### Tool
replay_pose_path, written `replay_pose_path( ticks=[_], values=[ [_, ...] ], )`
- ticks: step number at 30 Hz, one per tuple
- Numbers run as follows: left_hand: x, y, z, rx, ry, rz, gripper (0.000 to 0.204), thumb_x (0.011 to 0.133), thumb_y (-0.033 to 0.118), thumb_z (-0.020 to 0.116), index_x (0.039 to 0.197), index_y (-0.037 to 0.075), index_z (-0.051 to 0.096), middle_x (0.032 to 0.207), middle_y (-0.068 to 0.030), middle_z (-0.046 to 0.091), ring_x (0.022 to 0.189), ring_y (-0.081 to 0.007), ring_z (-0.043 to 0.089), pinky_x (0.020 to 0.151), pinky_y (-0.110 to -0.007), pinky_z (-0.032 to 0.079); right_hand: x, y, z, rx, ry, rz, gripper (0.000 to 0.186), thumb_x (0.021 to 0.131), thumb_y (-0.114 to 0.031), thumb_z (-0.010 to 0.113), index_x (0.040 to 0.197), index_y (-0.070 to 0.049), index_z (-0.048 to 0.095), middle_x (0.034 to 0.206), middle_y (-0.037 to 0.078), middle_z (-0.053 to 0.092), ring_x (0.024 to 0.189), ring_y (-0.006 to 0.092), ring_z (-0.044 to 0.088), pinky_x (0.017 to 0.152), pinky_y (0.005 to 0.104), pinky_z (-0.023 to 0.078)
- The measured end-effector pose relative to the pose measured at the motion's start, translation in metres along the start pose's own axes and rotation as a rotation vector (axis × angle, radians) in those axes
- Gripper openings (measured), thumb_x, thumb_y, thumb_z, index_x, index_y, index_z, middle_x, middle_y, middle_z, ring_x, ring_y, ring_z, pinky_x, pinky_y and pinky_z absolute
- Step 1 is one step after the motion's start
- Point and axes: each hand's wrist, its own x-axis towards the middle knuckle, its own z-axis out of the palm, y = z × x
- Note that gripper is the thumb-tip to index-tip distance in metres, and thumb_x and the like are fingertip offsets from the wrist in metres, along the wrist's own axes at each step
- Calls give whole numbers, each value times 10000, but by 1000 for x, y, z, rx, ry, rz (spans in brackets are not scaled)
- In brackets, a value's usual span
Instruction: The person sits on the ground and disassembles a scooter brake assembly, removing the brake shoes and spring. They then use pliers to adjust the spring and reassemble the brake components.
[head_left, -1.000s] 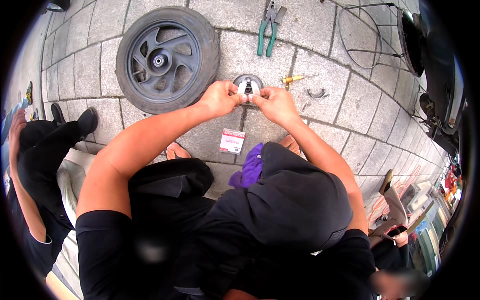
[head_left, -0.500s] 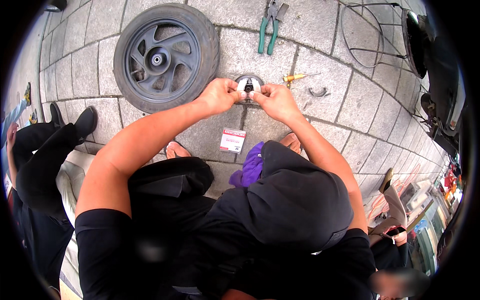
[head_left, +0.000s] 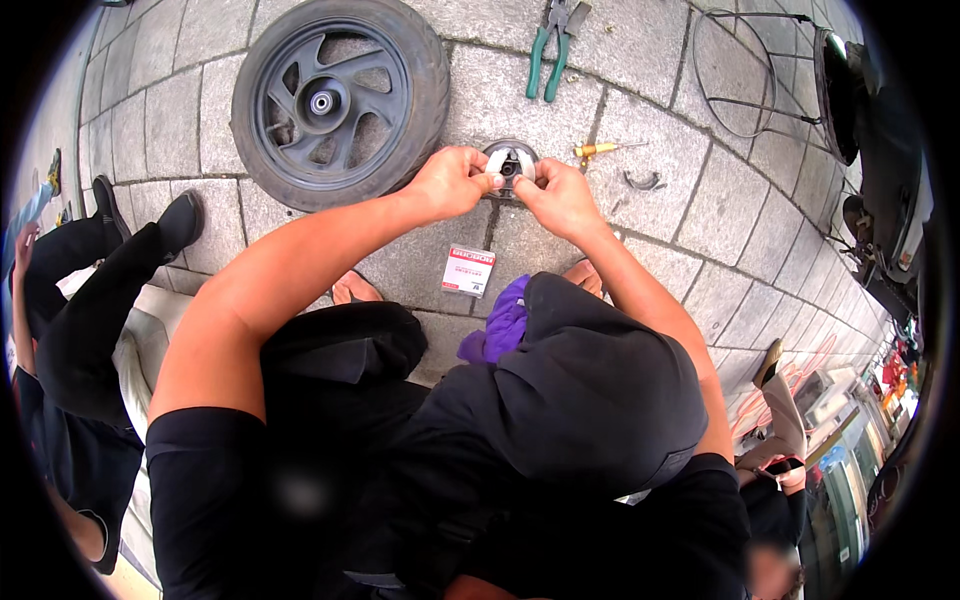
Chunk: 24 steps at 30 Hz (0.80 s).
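Grey stone pavement forms the floor, its rectangular slabs rough and speckled, parted by dark joints that bow under the wide lens. Along the pavement's left edge a long joint divides the slabs from a smoother pale grey strip. Near its lower right corner stand greenish glass-like panels, with blurred red and orange clutter beyond. The light is bright and even, the shadows soft.
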Motion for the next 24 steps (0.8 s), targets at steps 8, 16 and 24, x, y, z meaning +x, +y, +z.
replay_pose_path(
  ticks=[8,16,24],
  values=[
    [2,-4,0,-1,32,9,268,1027,126,708,1208,-67,669,956,-86,749,861,-129,686,792,-305,563,3,-17,-7,-271,-35,-16,469,859,-367,659,993,77,727,921,290,742,893,411,752,830,468,581],
    [1,7,1,128,62,63,256,1019,131,693,1176,-71,698,887,-90,745,798,-132,684,741,-323,559,9,-16,1,-319,19,-15,472,875,-373,644,978,81,720,893,314,733,905,442,751,835,486,583],
    [-12,19,0,183,81,77,285,1007,172,713,1166,-65,709,849,-110,748,767,-135,683,729,-336,555,10,-7,5,-217,15,-3,468,882,-353,646,990,98,707,947,337,723,963,458,736,889,498,571]
  ],
)
